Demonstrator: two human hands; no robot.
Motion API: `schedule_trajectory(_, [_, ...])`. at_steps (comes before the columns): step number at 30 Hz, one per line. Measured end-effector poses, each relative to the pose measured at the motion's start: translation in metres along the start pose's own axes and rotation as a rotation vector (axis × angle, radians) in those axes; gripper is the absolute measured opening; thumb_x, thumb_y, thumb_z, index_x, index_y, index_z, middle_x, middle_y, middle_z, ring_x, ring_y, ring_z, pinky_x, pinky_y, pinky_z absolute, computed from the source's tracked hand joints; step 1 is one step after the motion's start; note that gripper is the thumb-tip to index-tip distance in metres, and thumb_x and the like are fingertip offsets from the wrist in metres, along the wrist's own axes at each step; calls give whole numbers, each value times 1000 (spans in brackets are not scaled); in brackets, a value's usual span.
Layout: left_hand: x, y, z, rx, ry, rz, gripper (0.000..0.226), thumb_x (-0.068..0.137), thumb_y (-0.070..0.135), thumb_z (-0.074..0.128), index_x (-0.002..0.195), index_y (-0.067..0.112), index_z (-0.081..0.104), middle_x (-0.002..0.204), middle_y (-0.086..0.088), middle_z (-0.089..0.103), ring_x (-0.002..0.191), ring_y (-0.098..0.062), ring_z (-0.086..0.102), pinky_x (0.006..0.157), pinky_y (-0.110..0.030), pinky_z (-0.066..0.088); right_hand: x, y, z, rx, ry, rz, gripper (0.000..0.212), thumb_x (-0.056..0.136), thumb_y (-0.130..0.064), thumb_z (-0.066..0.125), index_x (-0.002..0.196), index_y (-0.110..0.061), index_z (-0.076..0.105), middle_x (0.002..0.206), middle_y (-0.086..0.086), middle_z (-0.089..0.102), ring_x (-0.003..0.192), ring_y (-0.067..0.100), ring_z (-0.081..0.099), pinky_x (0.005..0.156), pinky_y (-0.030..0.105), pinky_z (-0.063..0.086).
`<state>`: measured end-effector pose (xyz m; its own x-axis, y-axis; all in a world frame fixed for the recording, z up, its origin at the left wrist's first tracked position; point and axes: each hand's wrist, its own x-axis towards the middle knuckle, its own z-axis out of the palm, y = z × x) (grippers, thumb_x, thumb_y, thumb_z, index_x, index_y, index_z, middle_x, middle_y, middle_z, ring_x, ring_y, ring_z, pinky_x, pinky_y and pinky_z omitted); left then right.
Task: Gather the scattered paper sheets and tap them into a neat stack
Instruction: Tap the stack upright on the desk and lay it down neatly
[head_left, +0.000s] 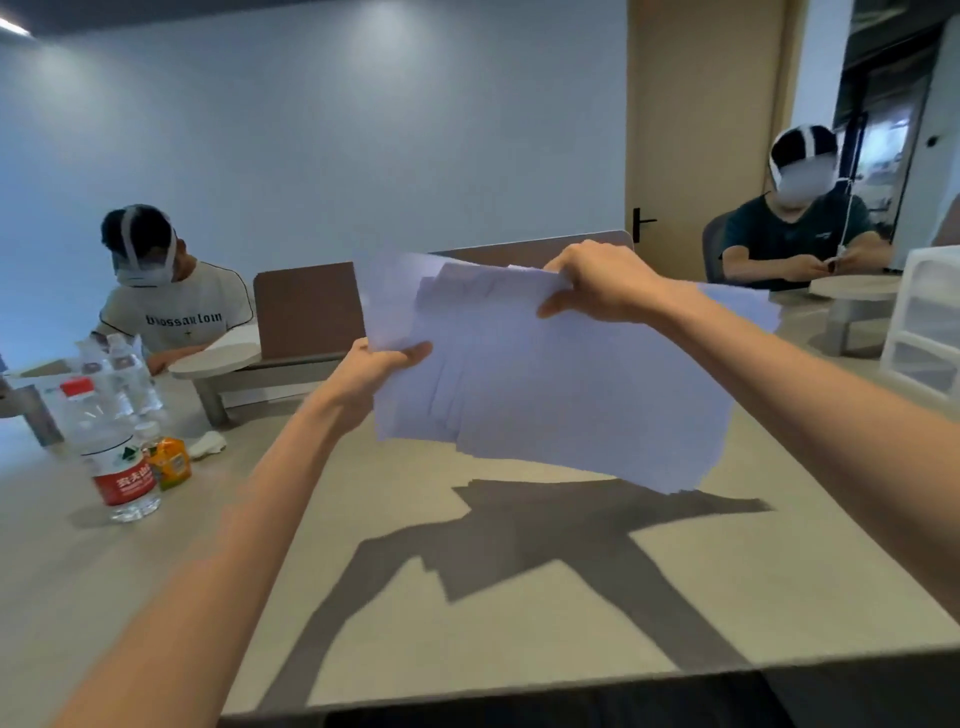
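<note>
A loose bundle of several white paper sheets (561, 379) hangs in the air above the beige table (519, 597), its edges uneven and fanned. My left hand (382, 371) pinches the bundle's left edge, thumb on top. My right hand (602, 283) grips the upper edge, fingers curled over it. The sheets tilt down toward the right, and their shadow falls on the table below. One more sheet's corner (748, 309) shows behind my right forearm.
Clear water bottles (117, 447) and an orange pack (169, 462) stand at the left. White plastic drawers (927, 332) sit at the right edge. Two people are seated at the far left and far right. Brown dividers (306, 312) stand behind the sheets.
</note>
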<state>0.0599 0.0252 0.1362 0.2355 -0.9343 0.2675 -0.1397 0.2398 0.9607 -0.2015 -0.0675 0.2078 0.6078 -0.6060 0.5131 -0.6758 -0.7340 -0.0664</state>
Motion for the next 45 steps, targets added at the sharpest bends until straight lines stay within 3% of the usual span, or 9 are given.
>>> schedule_trajectory(7, [-59,-84,-8,-73,-68,-138,56,71,22,77,124,11,62,119,-9,70,110,-30,66,98,-53,49,-29,-35,52,-194,-193,-69,20,82,-33,71,93,-15,68,95,11,66,90,35,61,64,29,33])
schedule_trajectory(10, [-61,-102,-11,-97,-44,-176,54,65,19,77,117,11,66,115,-5,72,113,-28,64,96,-45,51,-25,-34,70,-197,-231,-54,24,82,-34,71,92,-13,66,97,13,66,90,34,60,63,29,32])
schedule_trajectory(16, [-36,-91,-13,-92,-28,-78,53,70,21,78,121,11,65,117,-5,71,108,-25,67,92,-43,53,0,-32,72,-242,-72,-103,18,85,-29,67,99,-18,69,107,13,67,98,37,61,67,31,33])
schedule_trajectory(20, [-11,-72,-33,-110,-15,-54,51,73,25,75,122,16,64,117,-2,71,107,-22,68,90,-39,53,33,-22,51,50,-97,-52,7,82,-29,72,88,-26,68,85,0,63,82,27,54,68,30,33])
schedule_trajectory(25, [9,-95,-56,-32,129,-77,27,86,24,70,112,14,66,108,-3,73,109,-33,65,99,-44,50,55,11,72,500,-107,92,30,77,-23,74,56,-28,53,56,-14,50,66,16,43,66,31,34])
schedule_trajectory(28, [18,-107,-49,-219,104,-115,60,72,44,79,121,15,59,118,-6,69,112,-29,63,107,-50,42,67,21,94,678,-93,114,17,67,-38,71,61,-29,57,61,-16,53,69,16,48,71,35,41])
schedule_trajectory(31, [28,-118,-34,-606,57,-213,101,47,59,87,131,12,55,126,-17,64,123,-38,55,108,-55,39,84,30,106,777,-64,105,28,63,-45,71,64,-22,54,67,-9,54,69,16,49,71,36,41])
schedule_trajectory(37, [54,-132,-8,-965,85,-301,99,71,73,63,139,2,50,140,-17,52,132,-36,46,114,-43,29,91,40,111,1098,-46,111,9,85,-4,70,93,0,68,74,0,65,64,8,62,58,24,50])
schedule_trajectory(45, [101,-133,-4,-920,112,-261,72,85,67,55,130,11,62,136,-15,58,129,-37,51,114,-54,30,102,65,124,1210,-10,257,25,79,-9,76,103,-6,70,84,3,71,69,17,66,64,31,51])
